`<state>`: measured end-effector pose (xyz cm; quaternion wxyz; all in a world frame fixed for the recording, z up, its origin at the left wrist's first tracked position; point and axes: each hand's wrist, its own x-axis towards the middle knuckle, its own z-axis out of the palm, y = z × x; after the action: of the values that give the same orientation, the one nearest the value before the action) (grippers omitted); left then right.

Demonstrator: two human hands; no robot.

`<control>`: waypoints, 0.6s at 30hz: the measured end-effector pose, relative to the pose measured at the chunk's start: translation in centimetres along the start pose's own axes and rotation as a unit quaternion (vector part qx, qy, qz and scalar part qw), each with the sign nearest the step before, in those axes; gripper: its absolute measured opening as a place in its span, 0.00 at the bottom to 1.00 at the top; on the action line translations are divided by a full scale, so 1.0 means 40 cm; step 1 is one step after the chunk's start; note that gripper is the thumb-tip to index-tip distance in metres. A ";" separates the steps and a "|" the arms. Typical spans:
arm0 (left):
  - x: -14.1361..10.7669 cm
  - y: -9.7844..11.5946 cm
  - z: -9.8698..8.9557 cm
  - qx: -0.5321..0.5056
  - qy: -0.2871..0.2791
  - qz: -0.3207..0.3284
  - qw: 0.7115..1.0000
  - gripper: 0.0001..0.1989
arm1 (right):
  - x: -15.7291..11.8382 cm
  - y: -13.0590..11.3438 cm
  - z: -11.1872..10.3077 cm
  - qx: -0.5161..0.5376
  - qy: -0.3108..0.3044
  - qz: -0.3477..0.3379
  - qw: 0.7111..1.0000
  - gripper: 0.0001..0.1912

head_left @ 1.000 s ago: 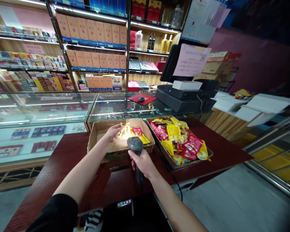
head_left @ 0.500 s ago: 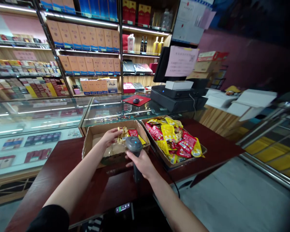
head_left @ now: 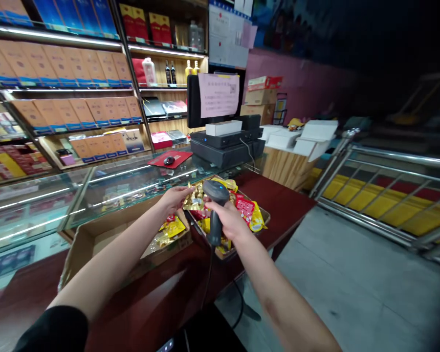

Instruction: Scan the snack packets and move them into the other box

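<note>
My right hand [head_left: 229,217] is closed round the handle of a dark grey barcode scanner [head_left: 215,215], its head towards the gold packet. Between the fingers of my left hand [head_left: 176,198] is a shiny gold snack packet [head_left: 194,196], held up close to the scanner's head. Behind and below both hands lies a cardboard tray [head_left: 266,215] heaped with red and yellow snack packets [head_left: 246,209], partly hidden by the scanner and my hands. At the left a second cardboard box [head_left: 71,254] holds a few packets [head_left: 172,227] at its right end; my left forearm crosses over it.
Both boxes rest on a dark red table [head_left: 278,195] against a glass display counter [head_left: 106,188]. A monitor [head_left: 194,102] and a black cash drawer [head_left: 220,152] stand behind. The scanner's cable [head_left: 208,278] hangs down. A metal railing [head_left: 385,195] stands to the right.
The view has turned right. My left hand has lifted the gold packet out of the left box and moved it right, over the full tray. The scanner has moved right with it, now tilted.
</note>
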<state>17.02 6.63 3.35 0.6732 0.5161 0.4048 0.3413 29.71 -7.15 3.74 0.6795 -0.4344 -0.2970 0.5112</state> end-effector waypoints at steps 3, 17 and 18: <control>0.073 0.038 0.070 0.030 -0.006 0.001 1.000 0.21 | 0.066 -0.067 -0.041 0.014 0.009 0.007 1.000 0.10; 0.099 0.059 -0.074 0.168 0.127 0.019 0.977 0.29 | 0.157 -0.063 -0.032 0.009 -0.049 0.054 0.997 0.04; 0.088 0.053 -0.102 0.166 0.135 0.017 0.977 0.28 | 0.149 -0.053 -0.015 0.008 -0.055 0.064 0.996 0.04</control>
<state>14.80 11.92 4.15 0.5116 0.5768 0.5343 0.3466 32.96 -1.85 5.13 0.6316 -0.4180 -0.3014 0.5793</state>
